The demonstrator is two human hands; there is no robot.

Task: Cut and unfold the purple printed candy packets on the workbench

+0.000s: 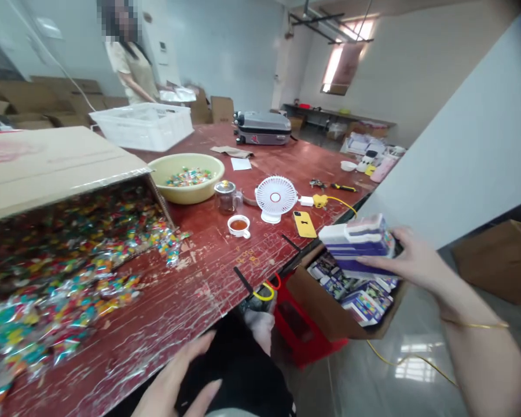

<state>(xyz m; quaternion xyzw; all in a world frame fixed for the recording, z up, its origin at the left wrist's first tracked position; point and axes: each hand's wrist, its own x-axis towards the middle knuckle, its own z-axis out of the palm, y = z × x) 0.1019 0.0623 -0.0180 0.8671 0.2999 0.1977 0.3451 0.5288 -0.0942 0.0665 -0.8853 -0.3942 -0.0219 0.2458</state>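
My right hand (412,260) grips a stack of small purple-and-white boxes (358,240) and holds it above an open cardboard box (330,315) filled with more of the same boxes. That carton rests on a red stool (304,336) beside the table. My left hand (178,379) lies low near my lap with its fingers stretched out, holding nothing. A heap of colourful wrapped candies (56,284) spills from a tipped cardboard carton (47,165) onto the red table (186,301) at the left.
On the table stand a yellow bowl of candies (186,176), a small white fan (275,198), a glass jar (226,197), a teacup (238,226), a yellow phone (304,224), a white crate (145,124) and a grey case (263,127). Another person (130,58) stands at the far end.
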